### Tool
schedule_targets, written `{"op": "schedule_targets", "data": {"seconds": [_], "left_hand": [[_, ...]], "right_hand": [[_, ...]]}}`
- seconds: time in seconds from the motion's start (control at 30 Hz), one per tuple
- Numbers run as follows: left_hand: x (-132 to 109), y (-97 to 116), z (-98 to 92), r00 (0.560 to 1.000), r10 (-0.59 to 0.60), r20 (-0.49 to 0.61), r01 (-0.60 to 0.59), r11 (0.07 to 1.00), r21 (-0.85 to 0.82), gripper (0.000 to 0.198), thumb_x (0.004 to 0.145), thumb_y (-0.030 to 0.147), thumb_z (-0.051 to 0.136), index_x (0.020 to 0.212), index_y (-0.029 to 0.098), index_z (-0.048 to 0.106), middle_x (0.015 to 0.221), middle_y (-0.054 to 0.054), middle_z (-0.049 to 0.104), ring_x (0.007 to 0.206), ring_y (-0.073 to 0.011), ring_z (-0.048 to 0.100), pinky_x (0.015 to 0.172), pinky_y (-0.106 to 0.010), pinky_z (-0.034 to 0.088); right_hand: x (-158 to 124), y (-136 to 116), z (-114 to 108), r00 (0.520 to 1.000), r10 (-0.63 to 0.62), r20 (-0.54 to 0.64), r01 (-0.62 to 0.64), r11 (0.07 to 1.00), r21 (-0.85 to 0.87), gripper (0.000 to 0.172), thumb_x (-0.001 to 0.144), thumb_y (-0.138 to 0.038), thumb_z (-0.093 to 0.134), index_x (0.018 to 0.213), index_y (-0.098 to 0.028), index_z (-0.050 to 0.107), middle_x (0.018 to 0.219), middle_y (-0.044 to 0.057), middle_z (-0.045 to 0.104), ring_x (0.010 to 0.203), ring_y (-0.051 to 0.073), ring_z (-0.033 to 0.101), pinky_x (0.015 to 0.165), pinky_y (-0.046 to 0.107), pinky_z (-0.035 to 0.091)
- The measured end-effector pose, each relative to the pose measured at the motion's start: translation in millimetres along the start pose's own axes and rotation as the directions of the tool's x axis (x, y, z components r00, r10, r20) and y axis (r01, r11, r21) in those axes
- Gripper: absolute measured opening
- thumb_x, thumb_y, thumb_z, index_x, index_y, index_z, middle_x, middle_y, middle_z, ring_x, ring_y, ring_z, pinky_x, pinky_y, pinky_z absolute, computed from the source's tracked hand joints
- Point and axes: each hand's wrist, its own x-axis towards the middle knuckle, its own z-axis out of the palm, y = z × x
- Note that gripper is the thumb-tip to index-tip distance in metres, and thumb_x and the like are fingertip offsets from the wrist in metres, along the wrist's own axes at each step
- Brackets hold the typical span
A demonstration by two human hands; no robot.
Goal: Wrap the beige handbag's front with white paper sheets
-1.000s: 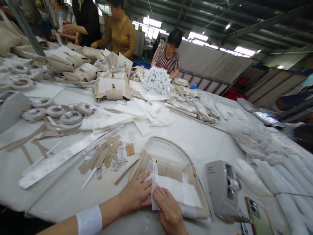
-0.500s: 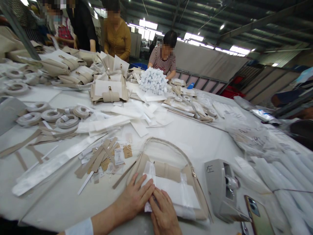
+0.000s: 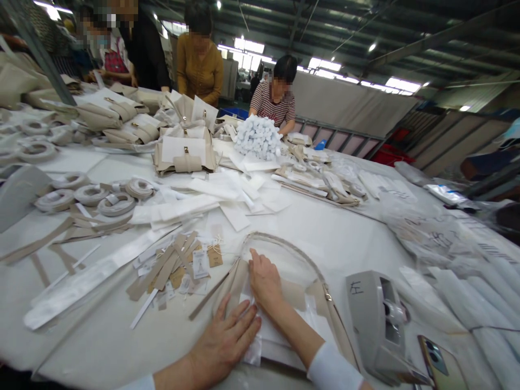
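Note:
A beige handbag (image 3: 293,292) lies on the white table in front of me, its strap (image 3: 303,253) arching up behind it. A white sheet (image 3: 323,326) covers part of its front, with clear strips of tape or film on it. My left hand (image 3: 227,341) rests flat on the bag's left part, fingers spread. Over the same side, my right hand (image 3: 265,281) reaches to the upper edge, its fingers stretched out and touching the bag. A clear strip (image 3: 253,351) shows just below my left fingertips. My right forearm hides the middle of the bag.
To the right stand a grey tape dispenser (image 3: 368,319) and a phone (image 3: 444,364). On the left lie beige strips and tags (image 3: 174,265), a long white padded strip (image 3: 97,273) and rolls (image 3: 116,203). White sheets (image 3: 235,200) and finished-looking bags (image 3: 184,154) lie farther back; several co-workers stand beyond.
My right hand has moved from beside the left hand at the bag's lower part up to its upper left edge. My left hand has slid slightly downward.

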Motion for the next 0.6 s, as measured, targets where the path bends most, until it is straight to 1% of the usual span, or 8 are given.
{"op": "schedule_targets", "data": {"seconds": [0.03, 0.1, 0.2, 0.33, 0.4, 0.47, 0.53, 0.6], "left_hand": [[0, 0, 0.8, 1.000, -0.002, 0.007, 0.002, 1.000, -0.015, 0.040, 0.094, 0.020, 0.041, 0.134, 0.018, 0.047, 0.142, -0.011, 0.046, 0.136, -0.0277, 0.033, 0.114, -0.059, 0.007], [1, -1, 2.0, 1.000, -0.009, 0.024, 0.011, 0.999, -0.053, 0.040, 0.095, 0.020, 0.040, 0.134, 0.016, 0.047, 0.140, -0.012, 0.049, 0.134, -0.0263, 0.036, 0.115, -0.057, 0.010], [1, -2, 2.3, 0.998, -0.008, 0.061, 0.014, 0.996, -0.094, 0.041, 0.095, 0.020, 0.039, 0.136, 0.016, 0.045, 0.139, -0.012, 0.049, 0.131, -0.0253, 0.040, 0.115, -0.054, 0.014], [-4, -3, 4.1, 0.996, 0.014, 0.089, -0.004, 0.994, -0.111, 0.041, 0.097, 0.027, 0.040, 0.136, 0.015, 0.043, 0.142, -0.012, 0.046, 0.132, -0.0259, 0.039, 0.114, -0.053, 0.016], [-7, -3, 7.1, 0.996, 0.025, 0.086, -0.015, 0.994, -0.111, 0.041, 0.097, 0.032, 0.040, 0.133, 0.014, 0.045, 0.143, -0.013, 0.045, 0.131, -0.0269, 0.039, 0.113, -0.053, 0.019], [-9, -3, 10.0, 0.997, 0.023, 0.069, -0.016, 0.994, -0.110, 0.038, 0.097, 0.032, 0.041, 0.130, 0.015, 0.047, 0.143, -0.012, 0.045, 0.130, -0.0271, 0.041, 0.111, -0.053, 0.022], [-10, -2, 11.3, 0.998, 0.015, 0.054, -0.009, 0.993, -0.118, 0.035, 0.097, 0.030, 0.042, 0.129, 0.017, 0.049, 0.142, -0.012, 0.046, 0.129, -0.0265, 0.042, 0.110, -0.052, 0.024], [-9, -1, 10.5, 0.999, 0.006, 0.052, 0.001, 0.992, -0.127, 0.034, 0.096, 0.029, 0.043, 0.127, 0.018, 0.049, 0.141, -0.012, 0.046, 0.129, -0.0260, 0.042, 0.110, -0.051, 0.024]], "right_hand": [[3, -3, 7, 0.999, -0.013, 0.052, 0.016, 0.998, -0.056, 0.040, 0.094, -0.011, 0.032, 0.131, -0.016, 0.046, 0.096, 0.011, 0.065, 0.088, 0.023, 0.062, 0.078, 0.035, 0.048], [5, -5, 19, 0.993, -0.023, 0.113, 0.033, 0.995, -0.089, 0.042, 0.092, -0.008, 0.034, 0.132, -0.018, 0.044, 0.093, 0.010, 0.065, 0.085, 0.023, 0.061, 0.075, 0.034, 0.046], [3, -3, 27, 0.989, -0.019, 0.144, 0.028, 0.998, -0.063, 0.045, 0.092, -0.009, 0.034, 0.135, -0.020, 0.039, 0.092, 0.009, 0.065, 0.084, 0.023, 0.061, 0.074, 0.034, 0.045], [5, 0, 29, 0.988, -0.015, 0.155, 0.020, 0.999, -0.031, 0.048, 0.091, -0.008, 0.033, 0.138, -0.018, 0.036, 0.093, 0.011, 0.066, 0.085, 0.023, 0.063, 0.074, 0.033, 0.045], [7, -1, 24, 0.990, -0.026, 0.138, 0.027, 1.000, -0.003, 0.048, 0.091, -0.008, 0.032, 0.139, -0.016, 0.036, 0.096, 0.012, 0.067, 0.087, 0.023, 0.063, 0.075, 0.033, 0.046], [4, 0, 13, 0.993, -0.057, 0.104, 0.054, 0.998, 0.037, 0.045, 0.094, -0.012, 0.030, 0.139, -0.014, 0.036, 0.103, 0.013, 0.066, 0.093, 0.023, 0.063, 0.079, 0.034, 0.047], [-9, 3, -1, 0.992, -0.109, 0.066, 0.104, 0.991, 0.084, 0.040, 0.098, -0.017, 0.028, 0.135, -0.014, 0.041, 0.113, 0.013, 0.064, 0.103, 0.021, 0.060, 0.087, 0.033, 0.046], [-34, 8, -15, 0.985, -0.164, 0.045, 0.157, 0.979, 0.129, 0.036, 0.099, -0.021, 0.028, 0.129, -0.017, 0.050, 0.118, 0.010, 0.064, 0.108, 0.018, 0.058, 0.093, 0.032, 0.044]]}}
